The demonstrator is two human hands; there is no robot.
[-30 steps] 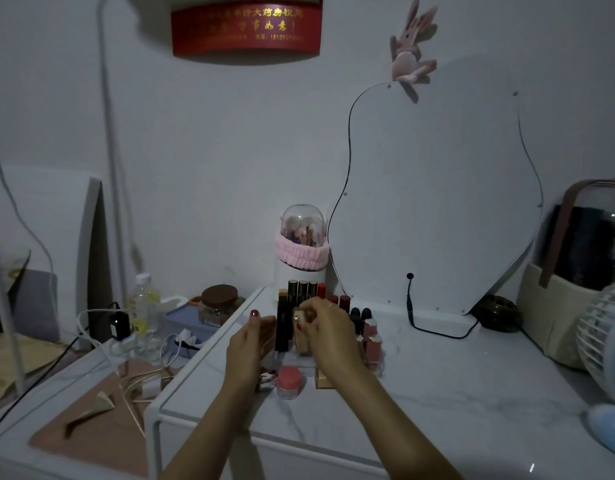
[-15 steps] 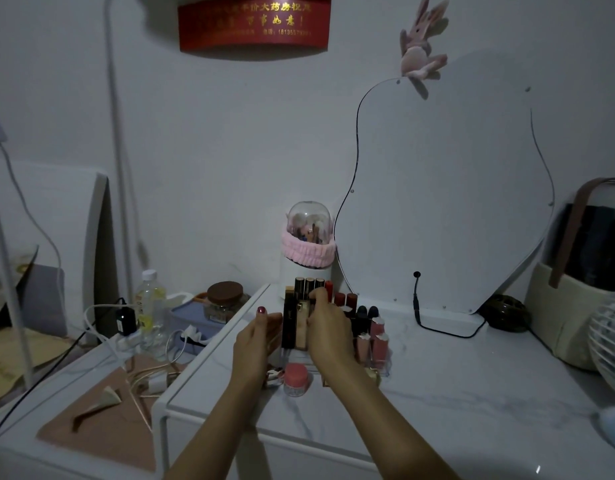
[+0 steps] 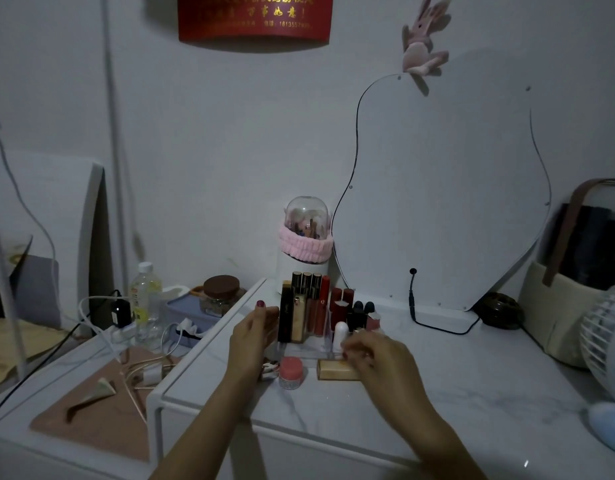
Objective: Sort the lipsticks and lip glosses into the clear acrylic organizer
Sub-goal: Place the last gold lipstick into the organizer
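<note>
The clear acrylic organizer (image 3: 308,349) stands on the white marble tabletop (image 3: 455,386). It holds a black tube (image 3: 285,317), a gold tube (image 3: 299,322), red lip glosses (image 3: 318,313), red lipsticks (image 3: 341,299), black-capped ones (image 3: 363,308) and a white tube (image 3: 340,334). A gold lipstick (image 3: 335,370) lies flat in front of it. My left hand (image 3: 252,337) is open against the organizer's left side. My right hand (image 3: 380,355) is blurred, fingers curled over the lying gold lipstick's right end; a grip cannot be told.
A pink-lidded jar (image 3: 291,371) sits left of the gold lipstick. A domed brush holder (image 3: 304,237) and a wavy mirror (image 3: 437,202) stand behind. A cable (image 3: 437,327), a basket (image 3: 558,306) and a fan (image 3: 607,334) are at right. The lower side table holds a bottle (image 3: 145,303) and chargers.
My right hand left the gold tube standing in the organizer and dropped down and right onto the lying gold lipstick. My left hand stayed beside the organizer.
</note>
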